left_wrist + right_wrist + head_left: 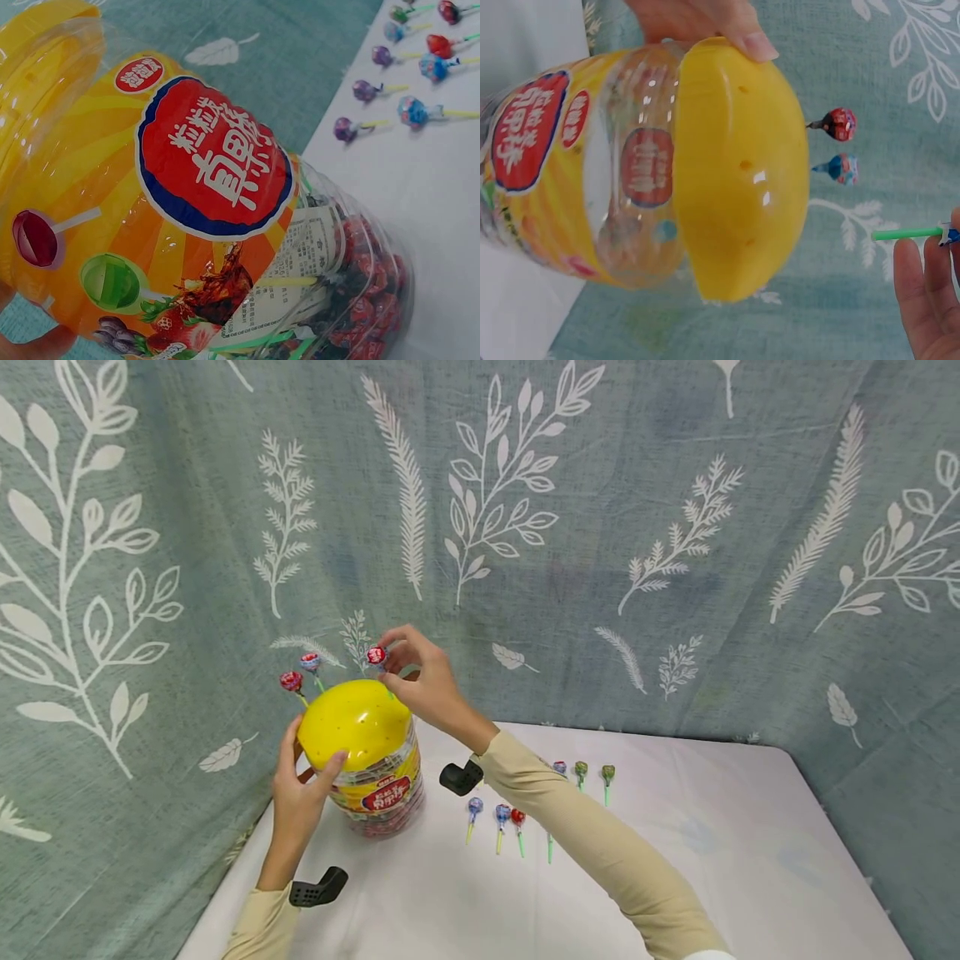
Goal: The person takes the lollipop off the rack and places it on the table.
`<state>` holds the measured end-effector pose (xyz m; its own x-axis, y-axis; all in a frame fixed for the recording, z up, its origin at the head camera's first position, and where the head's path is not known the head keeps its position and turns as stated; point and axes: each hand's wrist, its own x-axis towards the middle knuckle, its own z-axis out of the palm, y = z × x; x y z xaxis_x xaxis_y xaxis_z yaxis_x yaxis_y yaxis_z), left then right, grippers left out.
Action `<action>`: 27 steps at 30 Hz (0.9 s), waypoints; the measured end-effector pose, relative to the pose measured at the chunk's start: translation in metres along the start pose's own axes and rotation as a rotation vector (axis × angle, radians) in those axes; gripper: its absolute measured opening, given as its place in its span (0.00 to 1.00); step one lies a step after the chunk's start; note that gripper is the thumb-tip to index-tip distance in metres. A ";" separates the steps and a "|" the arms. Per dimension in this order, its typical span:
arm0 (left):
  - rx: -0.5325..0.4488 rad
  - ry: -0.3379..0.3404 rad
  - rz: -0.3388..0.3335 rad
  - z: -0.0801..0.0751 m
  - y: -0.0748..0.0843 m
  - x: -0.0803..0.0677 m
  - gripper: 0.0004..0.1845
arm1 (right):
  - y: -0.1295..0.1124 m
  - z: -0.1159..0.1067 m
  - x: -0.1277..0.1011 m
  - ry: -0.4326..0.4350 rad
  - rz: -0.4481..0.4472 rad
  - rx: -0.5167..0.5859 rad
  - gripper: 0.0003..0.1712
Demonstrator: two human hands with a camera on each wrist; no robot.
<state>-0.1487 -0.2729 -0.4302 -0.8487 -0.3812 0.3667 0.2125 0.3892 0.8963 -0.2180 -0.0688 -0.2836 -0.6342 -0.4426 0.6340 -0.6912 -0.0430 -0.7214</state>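
My left hand [298, 793] grips the side of a clear plastic candy jar [392, 789] near its domed yellow lid [356, 718]; the thumb lies on the lid's edge. Small holes dot the lid. A red-wrapped lollipop [291, 681] and a blue and red lollipop [310, 662] stand in it on its far left side. Above the lid's right side, my right hand [431, 685] pinches another lollipop [377, 657]. Its green stick [904, 235] shows in the right wrist view, apart from the lid. Wrapped candies [367, 292] fill the jar's lower part.
Several loose lollipops [476, 807] lie on the white table [450, 902] right of the jar, some partly hidden by the right sleeve [592, 843]. A leaf-patterned grey-green curtain [525, 568] hangs behind the table and at both sides.
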 end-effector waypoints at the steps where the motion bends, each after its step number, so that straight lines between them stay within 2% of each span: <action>1: 0.001 -0.001 0.001 0.000 0.005 -0.002 0.42 | 0.004 -0.001 -0.001 0.004 0.005 0.000 0.16; 4: 0.007 0.003 -0.005 0.001 0.014 -0.004 0.41 | 0.019 -0.005 -0.004 0.016 0.012 0.017 0.17; 7: 0.011 0.008 -0.008 0.001 0.015 -0.004 0.41 | 0.034 -0.008 -0.007 0.023 0.030 0.015 0.18; 15: 0.015 0.014 -0.011 0.001 -0.018 0.005 0.42 | 0.040 -0.026 -0.025 0.039 0.055 0.042 0.18; 22: 0.018 0.015 -0.009 0.004 0.016 -0.005 0.41 | 0.027 -0.044 -0.043 0.024 0.093 0.047 0.17; 27: 0.019 0.020 -0.003 0.004 0.014 -0.005 0.41 | 0.021 -0.055 -0.056 0.025 0.125 0.060 0.17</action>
<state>-0.1436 -0.2621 -0.4203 -0.8392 -0.3993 0.3691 0.2007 0.4033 0.8928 -0.2161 0.0047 -0.3188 -0.7234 -0.4251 0.5440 -0.5845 -0.0424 -0.8103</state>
